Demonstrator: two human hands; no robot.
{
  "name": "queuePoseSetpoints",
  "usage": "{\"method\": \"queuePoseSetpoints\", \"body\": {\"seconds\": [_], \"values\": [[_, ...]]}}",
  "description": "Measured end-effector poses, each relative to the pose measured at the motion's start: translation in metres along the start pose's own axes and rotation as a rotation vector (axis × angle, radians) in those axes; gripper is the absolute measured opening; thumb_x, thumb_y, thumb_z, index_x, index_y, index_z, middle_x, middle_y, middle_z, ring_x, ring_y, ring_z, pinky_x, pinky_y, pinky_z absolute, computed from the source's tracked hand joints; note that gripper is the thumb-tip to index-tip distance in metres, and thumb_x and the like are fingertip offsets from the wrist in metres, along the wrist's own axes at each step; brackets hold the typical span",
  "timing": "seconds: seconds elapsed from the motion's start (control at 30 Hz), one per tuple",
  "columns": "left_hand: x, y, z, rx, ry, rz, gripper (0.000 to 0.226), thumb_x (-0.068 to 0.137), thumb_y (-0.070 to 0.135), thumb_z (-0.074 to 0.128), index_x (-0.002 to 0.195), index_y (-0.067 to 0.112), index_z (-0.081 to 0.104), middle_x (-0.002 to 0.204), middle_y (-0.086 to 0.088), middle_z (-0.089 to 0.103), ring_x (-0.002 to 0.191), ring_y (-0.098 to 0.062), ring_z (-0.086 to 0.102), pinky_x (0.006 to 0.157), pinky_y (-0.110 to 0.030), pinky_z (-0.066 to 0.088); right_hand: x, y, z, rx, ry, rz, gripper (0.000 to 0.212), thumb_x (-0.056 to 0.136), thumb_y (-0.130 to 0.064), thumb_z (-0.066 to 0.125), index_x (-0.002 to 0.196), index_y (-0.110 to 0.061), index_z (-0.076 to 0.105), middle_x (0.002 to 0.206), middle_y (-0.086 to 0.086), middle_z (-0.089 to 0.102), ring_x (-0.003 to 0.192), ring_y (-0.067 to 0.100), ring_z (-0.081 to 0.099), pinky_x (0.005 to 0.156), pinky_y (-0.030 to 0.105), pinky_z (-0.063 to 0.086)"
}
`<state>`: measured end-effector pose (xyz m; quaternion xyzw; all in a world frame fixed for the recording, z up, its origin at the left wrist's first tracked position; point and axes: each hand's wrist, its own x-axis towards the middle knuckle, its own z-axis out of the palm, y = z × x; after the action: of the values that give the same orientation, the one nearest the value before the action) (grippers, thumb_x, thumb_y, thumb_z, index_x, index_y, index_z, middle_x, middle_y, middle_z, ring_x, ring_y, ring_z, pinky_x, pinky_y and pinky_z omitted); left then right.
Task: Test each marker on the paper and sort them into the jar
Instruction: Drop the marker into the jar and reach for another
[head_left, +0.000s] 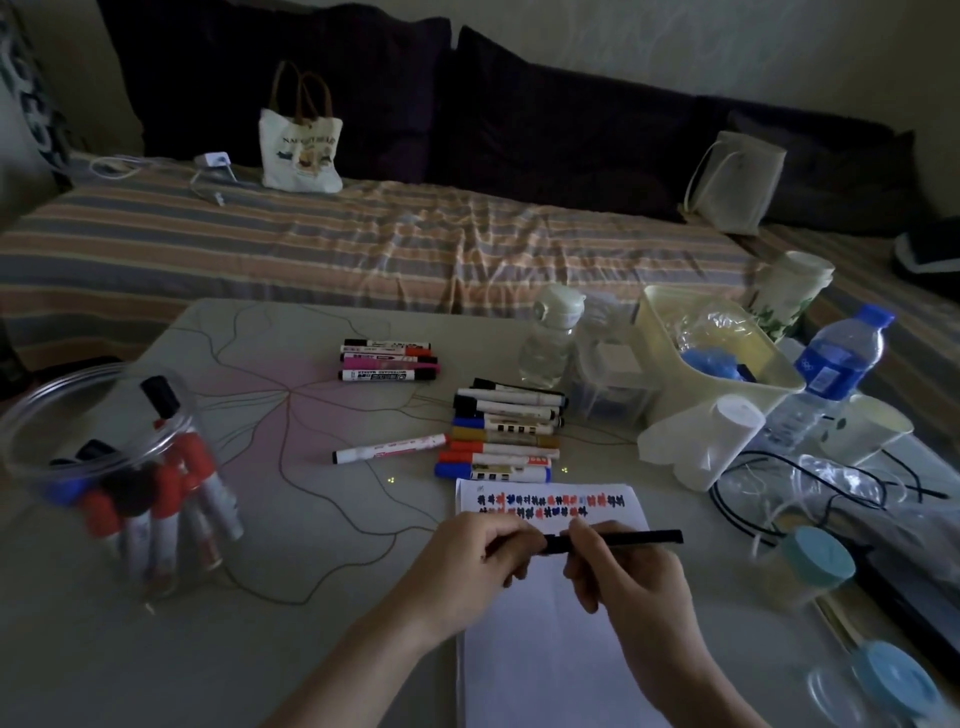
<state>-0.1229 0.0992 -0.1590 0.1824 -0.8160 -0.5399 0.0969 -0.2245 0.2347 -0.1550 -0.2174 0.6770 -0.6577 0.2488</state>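
Hands: a person's left hand (478, 545) and right hand (618, 571) meet over a white sheet of paper (545, 649), both curled round a slim black marker (644, 539) held level just above it.
Left fingers: closed round the marker's left end, which is hidden in the grip.
Right fingers: pinching the barrel near its middle, thumb and forefinger on top; the right end juts free toward the table's right side.
Paper: lies at the near edge of the pale table with a drawn flower pattern (311, 519); two rows of red, blue and black test scribbles (550, 503) run across its top.
Jar: a clear plastic jar (104, 467) stands at the left, well apart from the hands, holding several white-barrelled markers with red, blue and black caps (166, 493).
Waiting markers: a stack of capped markers in mixed colours (504, 431) lies just beyond the paper's top edge; one loose white marker with a red end (389, 448) lies beside it to the left; four more whiteboard markers (389, 361) sit farther back.
Right side: a cream plastic basket (660, 332), a blue-capped water bottle (841, 358) and black cables (779, 483).
Behind: a striped bedspread (363, 234) with a white tote bag (301, 150).
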Motion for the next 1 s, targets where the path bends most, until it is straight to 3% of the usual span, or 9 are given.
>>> {"method": "queuePoseSetpoints", "body": {"seconds": [0.07, 0.27, 0.43, 0.53, 0.63, 0.67, 0.77, 0.9, 1.0], "values": [[-0.004, 0.0, 0.009, -0.071, 0.087, 0.007, 0.015, 0.096, 0.027, 0.055, 0.094, 0.022, 0.069, 0.071, 0.009, 0.062, 0.062, -0.001, 0.057, 0.06, -0.014, 0.047, 0.0, 0.001, 0.002, 0.004, -0.012, 0.029, 0.026, 0.087, -0.021, 0.065, 0.081, 0.004, 0.068, 0.06, 0.011, 0.061, 0.052, 0.018, 0.051, 0.048, 0.023, 0.042], [-0.006, 0.014, 0.009, -1.005, 0.271, -0.375, 0.027, 0.086, 0.026, 0.068, 0.1, 0.003, 0.071, 0.074, -0.004, 0.058, 0.076, -0.017, 0.054, 0.083, -0.03, 0.048, -0.007, -0.012, 0.013, 0.322, -0.126, 0.149, 0.029, 0.082, -0.027, 0.061, 0.096, -0.006, 0.076, 0.077, 0.014, 0.063, 0.067, 0.018, 0.056, 0.054, 0.027, 0.043], [-0.006, 0.014, 0.004, -1.133, 0.354, -0.328, 0.023, 0.092, 0.016, 0.06, 0.107, 0.001, 0.068, 0.1, -0.011, 0.074, 0.101, -0.022, 0.068, 0.092, -0.034, 0.052, -0.009, -0.01, 0.008, 0.175, -0.015, 0.111, 0.027, 0.077, -0.021, 0.067, 0.093, -0.002, 0.075, 0.075, 0.014, 0.07, 0.064, 0.018, 0.063, 0.062, 0.03, 0.051], [0.002, 0.015, -0.005, -1.166, 0.479, -0.318, 0.019, 0.096, 0.008, 0.052, 0.099, -0.004, 0.067, 0.097, -0.017, 0.072, 0.091, -0.023, 0.07, 0.081, -0.029, 0.059, -0.01, -0.005, 0.011, 0.044, 0.069, 0.036, 0.016, 0.084, -0.016, 0.066, 0.081, -0.004, 0.074, 0.065, 0.012, 0.068, 0.056, 0.019, 0.058, 0.058, 0.032, 0.047], [0.008, -0.008, -0.053, -1.434, 0.768, -0.225, 0.017, 0.098, 0.004, 0.047, 0.091, -0.004, 0.059, 0.097, -0.016, 0.064, 0.082, -0.019, 0.067, 0.08, -0.034, 0.058, -0.004, -0.002, -0.015, 0.05, 0.252, -0.016, 0.026, 0.085, -0.023, 0.066, 0.068, -0.004, 0.071, 0.056, 0.008, 0.061, 0.053, 0.02, 0.048, 0.051, 0.031, 0.039], [0.005, -0.014, -0.061, -1.293, 0.788, -0.193, 0.015, 0.098, 0.004, 0.048, 0.094, -0.003, 0.06, 0.097, -0.015, 0.066, 0.083, -0.018, 0.068, 0.084, -0.035, 0.057, -0.002, -0.004, -0.022, 0.043, 0.267, -0.016, 0.021, 0.086, -0.02, 0.067, 0.072, -0.004, 0.072, 0.058, 0.009, 0.063, 0.053, 0.02, 0.05, 0.05, 0.027, 0.043], [-0.003, -0.012, -0.036, -0.61, 0.534, -0.219, 0.013, 0.097, 0.009, 0.052, 0.099, 0.007, 0.065, 0.095, -0.009, 0.071, 0.086, -0.017, 0.068, 0.086, -0.03, 0.057, -0.001, -0.006, -0.019, 0.027, 0.184, 0.016, 0.011, 0.082, -0.014, 0.071, 0.084, -0.005, 0.075, 0.064, 0.012, 0.066, 0.052, 0.017, 0.055, 0.051, 0.024, 0.048], [0.009, -0.017, -0.002, -0.001, 0.346, -0.024, 0.019, 0.097, 0.027, 0.054, 0.114, 0.02, 0.059, 0.092, 0.009, 0.065, 0.082, -0.002, 0.063, 0.077, -0.023, 0.055, 0.006, -0.003, -0.013, 0.158, 0.182, 0.137, 0.021, 0.085, -0.018, 0.071, 0.078, 0.002, 0.067, 0.059, 0.005, 0.049, 0.054, 0.014, 0.042, 0.05, 0.025, 0.037], [0.011, -0.026, 0.003, 0.365, 0.278, 0.09, 0.025, 0.098, 0.033, 0.051, 0.121, 0.025, 0.055, 0.108, 0.011, 0.06, 0.09, -0.001, 0.058, 0.076, -0.017, 0.05, 0.013, -0.006, -0.025, 0.318, 0.269, 0.177, 0.019, 0.094, -0.019, 0.06, 0.083, -0.004, 0.062, 0.06, 0.0, 0.045, 0.052, 0.01, 0.039, 0.043, 0.02, 0.03]]}}
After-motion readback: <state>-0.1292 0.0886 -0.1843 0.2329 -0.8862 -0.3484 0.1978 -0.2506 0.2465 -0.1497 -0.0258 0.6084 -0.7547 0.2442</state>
